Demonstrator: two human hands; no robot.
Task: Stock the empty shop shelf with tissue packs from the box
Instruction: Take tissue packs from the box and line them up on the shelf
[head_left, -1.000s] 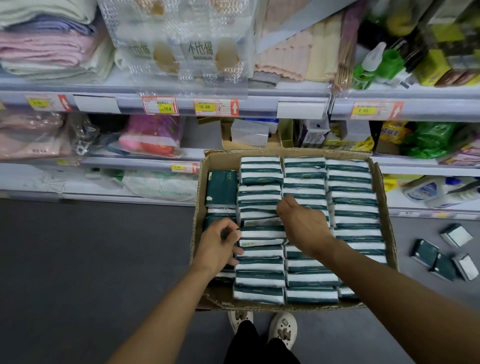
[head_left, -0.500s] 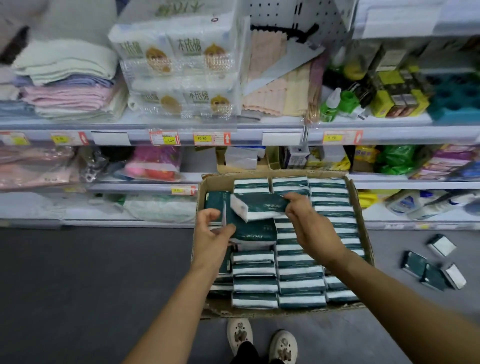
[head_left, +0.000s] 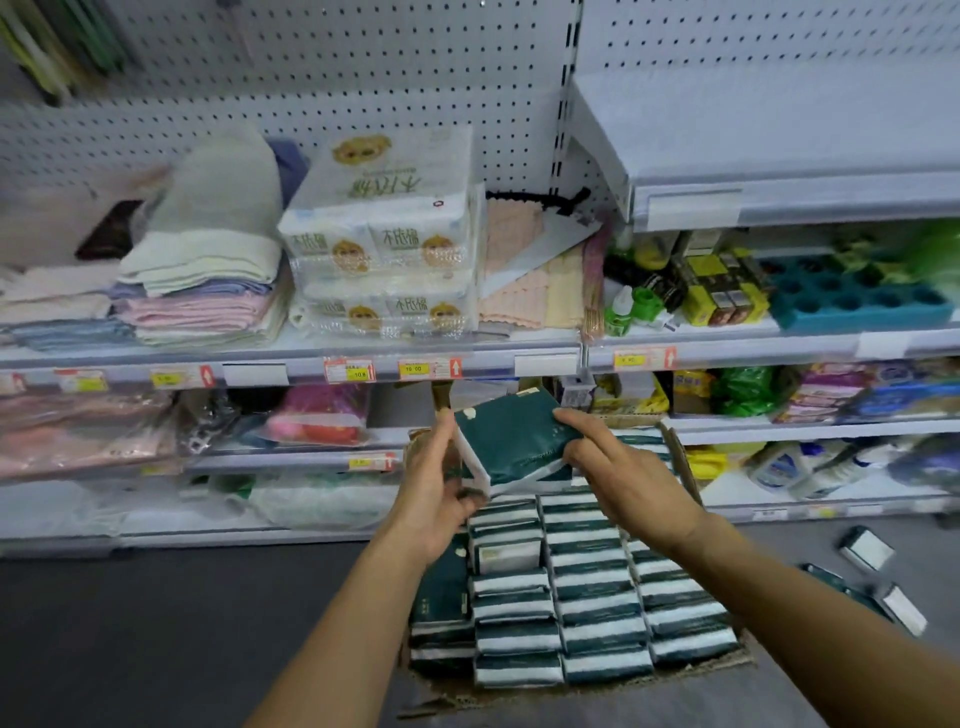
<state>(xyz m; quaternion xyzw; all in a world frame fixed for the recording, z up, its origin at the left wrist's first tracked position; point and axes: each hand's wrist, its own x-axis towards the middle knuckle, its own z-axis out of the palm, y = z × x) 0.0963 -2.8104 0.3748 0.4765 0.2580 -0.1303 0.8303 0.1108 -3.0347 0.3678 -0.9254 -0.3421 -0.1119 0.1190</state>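
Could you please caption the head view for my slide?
Both hands lift green tissue packs above the box.

dark green and white tissue packs, brown cardboard box, teal tray

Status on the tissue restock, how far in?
Early. Done: nothing visible on the empty upper-right shelf. In hand: left hand and right hand hold green tissue packs above the box. Left: box nearly full, plus loose packs on the floor.
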